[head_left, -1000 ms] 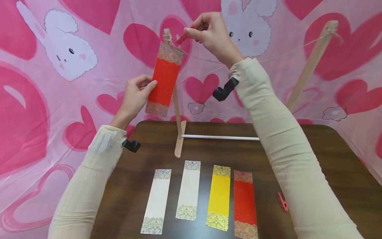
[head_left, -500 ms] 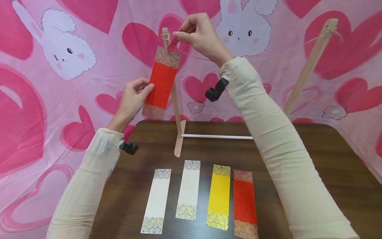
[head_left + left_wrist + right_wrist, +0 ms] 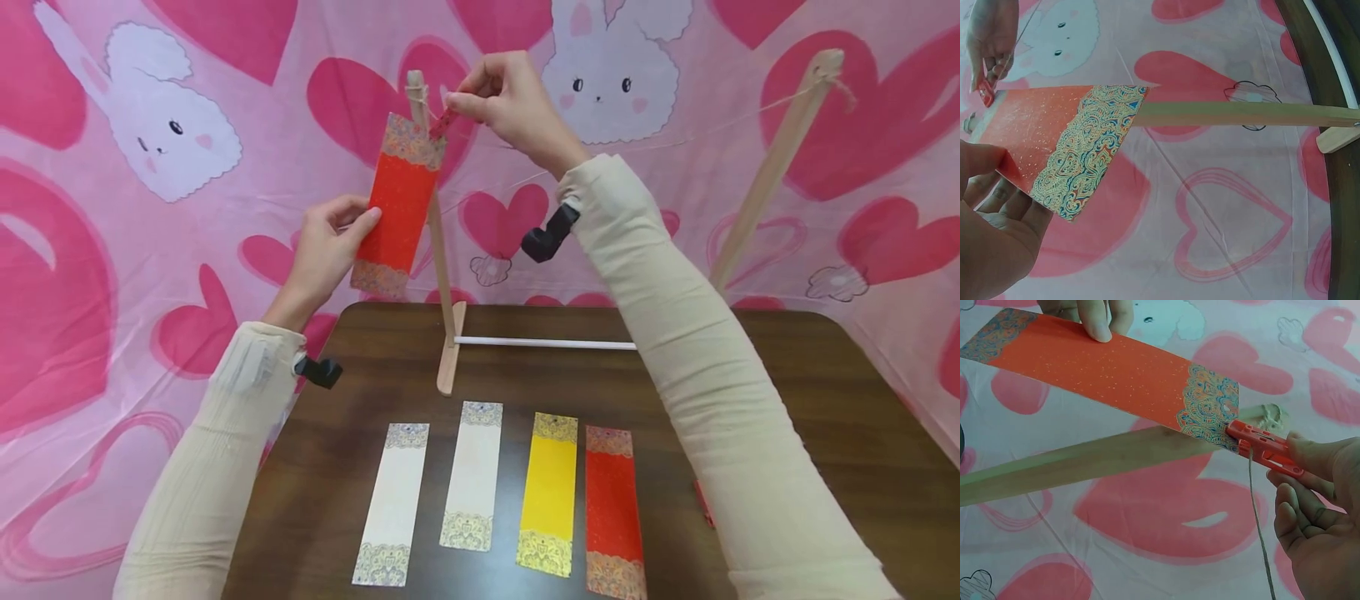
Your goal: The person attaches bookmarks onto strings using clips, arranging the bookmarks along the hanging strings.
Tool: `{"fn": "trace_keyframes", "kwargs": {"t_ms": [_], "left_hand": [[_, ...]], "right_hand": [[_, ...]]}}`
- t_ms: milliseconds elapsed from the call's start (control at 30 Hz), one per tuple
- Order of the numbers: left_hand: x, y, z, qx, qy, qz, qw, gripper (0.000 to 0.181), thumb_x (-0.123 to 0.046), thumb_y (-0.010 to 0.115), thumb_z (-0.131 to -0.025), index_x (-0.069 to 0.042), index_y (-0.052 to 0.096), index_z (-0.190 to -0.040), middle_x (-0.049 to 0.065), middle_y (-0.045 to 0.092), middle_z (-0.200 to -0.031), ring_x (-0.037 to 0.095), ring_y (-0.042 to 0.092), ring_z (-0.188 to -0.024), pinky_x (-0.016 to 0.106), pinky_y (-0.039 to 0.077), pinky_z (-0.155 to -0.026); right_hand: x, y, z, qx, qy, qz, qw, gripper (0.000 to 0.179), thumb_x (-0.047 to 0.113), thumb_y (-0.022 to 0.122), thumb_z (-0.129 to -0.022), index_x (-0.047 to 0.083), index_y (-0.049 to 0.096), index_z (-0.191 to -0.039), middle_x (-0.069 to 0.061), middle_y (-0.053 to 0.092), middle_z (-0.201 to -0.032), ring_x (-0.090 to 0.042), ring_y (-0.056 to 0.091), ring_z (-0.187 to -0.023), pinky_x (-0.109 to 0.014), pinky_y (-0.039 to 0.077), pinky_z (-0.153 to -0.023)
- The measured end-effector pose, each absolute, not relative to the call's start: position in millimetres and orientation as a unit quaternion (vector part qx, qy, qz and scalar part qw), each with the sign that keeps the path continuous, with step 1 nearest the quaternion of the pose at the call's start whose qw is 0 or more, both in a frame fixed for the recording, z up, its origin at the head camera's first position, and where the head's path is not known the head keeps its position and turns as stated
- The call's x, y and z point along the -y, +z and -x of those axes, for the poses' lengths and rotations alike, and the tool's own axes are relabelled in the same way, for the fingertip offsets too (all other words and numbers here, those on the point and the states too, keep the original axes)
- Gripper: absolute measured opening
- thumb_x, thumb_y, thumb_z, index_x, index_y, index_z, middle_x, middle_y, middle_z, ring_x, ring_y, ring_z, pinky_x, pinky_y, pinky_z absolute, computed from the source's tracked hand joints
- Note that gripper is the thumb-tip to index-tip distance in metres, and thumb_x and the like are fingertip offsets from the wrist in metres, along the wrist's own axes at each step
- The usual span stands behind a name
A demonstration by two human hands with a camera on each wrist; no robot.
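Observation:
My left hand pinches the long edge of a red bookmark with lace-patterned ends, holding it tilted in the air by the left wooden post. In my right hand, thumb and fingers pinch a red clothespin. Its tip sits on the bookmark's upper corner in the right wrist view, and the string runs down from right beside it. From the left wrist, the bookmark's patterned lower end shows up close, with the thumb lying on its red face.
On the brown table lie two white bookmarks, a yellow one and a red one. Another clothespin is partly behind my right sleeve. A white rod joins the stand's base; its right post leans.
My right hand has moved left and then slightly down, bringing the clothespin onto the bookmark's top corner. The left hand and bookmark have shifted a little left.

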State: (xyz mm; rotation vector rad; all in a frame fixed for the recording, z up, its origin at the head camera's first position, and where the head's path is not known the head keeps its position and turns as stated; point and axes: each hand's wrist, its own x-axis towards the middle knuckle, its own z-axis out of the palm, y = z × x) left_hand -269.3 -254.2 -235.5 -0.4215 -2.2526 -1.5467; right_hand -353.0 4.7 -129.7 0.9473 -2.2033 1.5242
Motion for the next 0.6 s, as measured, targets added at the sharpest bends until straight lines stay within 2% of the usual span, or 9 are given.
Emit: {"fn": "trace_keyframes", "kwargs": {"t_ms": [167, 367, 600], "left_hand": [[242.4, -231.6, 275.2, 0.784, -0.568, 0.167, 0.188, 0.025, -0.014, 0.065, -0.097, 0.003, 0.068, -0.115, 0.008, 0.073, -0.099, 0.013, 0.07, -0.084, 0.023, 0.057, -0.079], [234.0, -227.6, 278.3, 0.769, -0.585, 0.175, 0.186, 0.021, -0.011, 0.065, -0.096, 0.004, 0.069, -0.111, 0.007, 0.074, -0.096, 0.014, 0.07, -0.084, 0.023, 0.057, -0.078], [231.4, -225.1, 279.0, 0.758, -0.601, 0.178, 0.18, 0.016, -0.009, 0.065, -0.096, 0.002, 0.07, -0.107, 0.001, 0.073, -0.088, 0.013, 0.068, -0.077, 0.022, 0.057, -0.068]], "right_hand": [[-15.9, -130.3, 355.4, 0.759, 0.549, -0.321, 0.139, 0.013, 0.016, 0.075, -0.09, 0.004, 0.071, -0.09, -0.002, 0.068, -0.079, -0.017, 0.053, -0.074, -0.027, 0.043, -0.071], [-24.5, -132.0, 355.6, 0.742, 0.585, -0.3, 0.135, 0.014, 0.017, 0.074, -0.091, 0.004, 0.071, -0.095, -0.003, 0.069, -0.087, -0.018, 0.055, -0.079, -0.028, 0.043, -0.075], [-25.1, -129.5, 356.5, 0.718, 0.61, -0.307, 0.133, 0.013, 0.014, 0.074, -0.09, 0.002, 0.071, -0.093, -0.006, 0.071, -0.088, -0.018, 0.06, -0.082, -0.03, 0.045, -0.075]]}}
